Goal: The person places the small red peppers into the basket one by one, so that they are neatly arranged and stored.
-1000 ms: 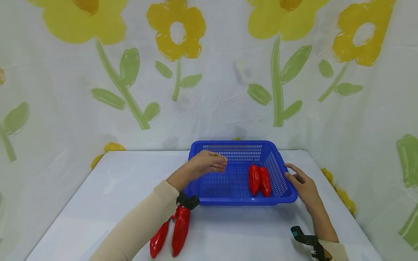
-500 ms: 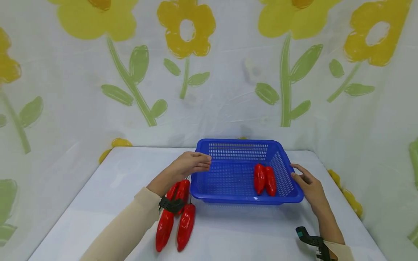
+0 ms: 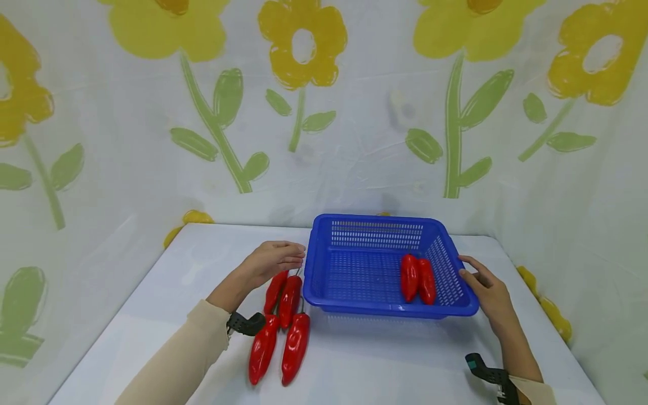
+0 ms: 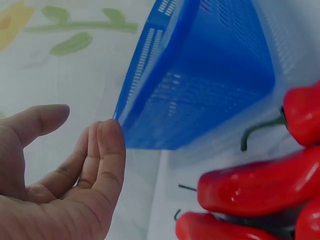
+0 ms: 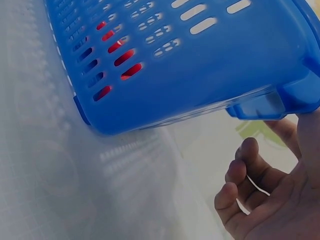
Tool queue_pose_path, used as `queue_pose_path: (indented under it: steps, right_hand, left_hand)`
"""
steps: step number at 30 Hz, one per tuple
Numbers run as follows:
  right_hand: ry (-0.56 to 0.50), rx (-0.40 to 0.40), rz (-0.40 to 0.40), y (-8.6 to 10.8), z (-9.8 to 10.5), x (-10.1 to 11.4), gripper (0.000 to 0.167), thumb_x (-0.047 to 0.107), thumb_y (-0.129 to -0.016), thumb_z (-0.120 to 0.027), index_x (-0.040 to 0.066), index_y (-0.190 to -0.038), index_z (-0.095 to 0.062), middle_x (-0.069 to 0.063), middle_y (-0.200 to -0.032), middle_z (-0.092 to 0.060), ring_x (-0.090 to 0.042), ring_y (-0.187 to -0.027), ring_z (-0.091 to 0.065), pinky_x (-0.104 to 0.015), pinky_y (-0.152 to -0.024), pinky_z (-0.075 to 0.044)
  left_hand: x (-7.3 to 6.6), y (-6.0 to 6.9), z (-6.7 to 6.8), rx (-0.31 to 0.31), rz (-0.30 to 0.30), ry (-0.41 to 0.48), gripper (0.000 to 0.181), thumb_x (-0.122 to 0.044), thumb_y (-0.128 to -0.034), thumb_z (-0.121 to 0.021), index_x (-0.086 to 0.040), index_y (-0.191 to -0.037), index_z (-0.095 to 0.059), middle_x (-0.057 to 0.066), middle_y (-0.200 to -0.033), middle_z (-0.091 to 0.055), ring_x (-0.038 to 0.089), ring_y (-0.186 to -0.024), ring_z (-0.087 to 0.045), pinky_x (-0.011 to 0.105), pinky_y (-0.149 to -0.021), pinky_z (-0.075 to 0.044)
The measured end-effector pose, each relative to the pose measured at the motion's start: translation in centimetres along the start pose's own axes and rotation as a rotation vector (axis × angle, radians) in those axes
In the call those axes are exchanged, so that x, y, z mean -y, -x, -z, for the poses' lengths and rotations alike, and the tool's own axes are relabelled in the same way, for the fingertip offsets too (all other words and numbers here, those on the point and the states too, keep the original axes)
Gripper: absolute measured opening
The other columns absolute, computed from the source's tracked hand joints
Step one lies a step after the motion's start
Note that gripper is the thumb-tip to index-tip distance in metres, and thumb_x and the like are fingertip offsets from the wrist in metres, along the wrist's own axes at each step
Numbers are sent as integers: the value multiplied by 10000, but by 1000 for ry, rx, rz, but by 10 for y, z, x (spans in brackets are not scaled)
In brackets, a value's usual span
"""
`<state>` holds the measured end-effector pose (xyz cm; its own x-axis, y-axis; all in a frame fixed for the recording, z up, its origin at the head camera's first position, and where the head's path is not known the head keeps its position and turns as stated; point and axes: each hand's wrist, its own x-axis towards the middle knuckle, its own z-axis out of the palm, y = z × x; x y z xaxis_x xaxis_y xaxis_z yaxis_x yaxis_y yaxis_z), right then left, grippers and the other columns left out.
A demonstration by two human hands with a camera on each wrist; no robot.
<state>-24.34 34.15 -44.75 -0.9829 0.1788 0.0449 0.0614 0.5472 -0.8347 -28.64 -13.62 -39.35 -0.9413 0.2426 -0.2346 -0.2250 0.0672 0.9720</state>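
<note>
Left hand (image 3: 273, 261): fingers (image 4: 110, 160) together, just beside basket (image 3: 390, 310)
Right hand (image 3: 490, 289): pinching basket's right edge, other fingers loose
Peppers (image 3: 409, 278): two in basket, four on desk (image 3: 385, 363)

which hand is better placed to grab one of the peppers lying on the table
Likely the left hand: it is beside those peppers and grips nothing, while the right hand holds the basket at its right side.
</note>
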Motion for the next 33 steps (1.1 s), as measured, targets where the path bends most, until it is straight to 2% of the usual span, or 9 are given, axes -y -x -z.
queue_pose_path:
  steps: [6, 12, 22, 28, 33]
  right_hand:
    - [-1, 0, -7, 0, 0, -2, 634, 530, -999, -524, 190, -1526, -430, -180, -1098, -607, -208, -861, -586, -215, -679, -507]
    - [-1, 1, -20, 1, -2, -3, 637, 531, -1000, -522, 189, -1528, -426, -186, -1111, -605, -204, -870, -587, -199, -686, -509]
    - [4, 9, -15, 0, -1, -6, 635, 550, -998, -509, 221, -1534, -418, -181, -1133, -595, -197, -883, -587, -195, -698, -504]
    - [12, 5, -21, -2, 1, -5, 631, 551, -999, -506, 235, -1538, -413, -179, -1162, -594, -189, -906, -577, -174, -704, -490]
    - [-1, 6, -26, -1, 0, -3, 631, 541, -998, -518, 232, -1539, -413, -166, -1161, -595, -138, -880, -580, -162, -702, -491]
  left_hand:
    - [17, 7, 18, -37, 8, -7, 419, -177, -1006, -600, 106, -1312, -561, 221, -1241, -628, 345, -1164, -625, 501, -1066, -427]
    - [32, 12, 31, -85, 44, 10, 455, -188, -1009, -600, 101, -1350, -520, 264, -1312, -581, 404, -1245, -563, 481, -1074, -424]
    - [53, 18, 46, -164, 78, -54, 459, -209, -997, -621, 86, -1339, -537, 257, -1324, -582, 352, -1203, -602, 449, -1051, -457]
    - [64, 18, 54, -175, 101, -46, 470, -199, -1014, -585, 117, -1353, -510, 294, -1369, -535, 387, -1244, -561, 424, -1031, -472]
    - [72, 18, 58, -185, 132, -70, 440, -199, -1004, -601, 105, -1318, -554, 275, -1328, -578, 352, -1186, -611, 412, -1005, -499]
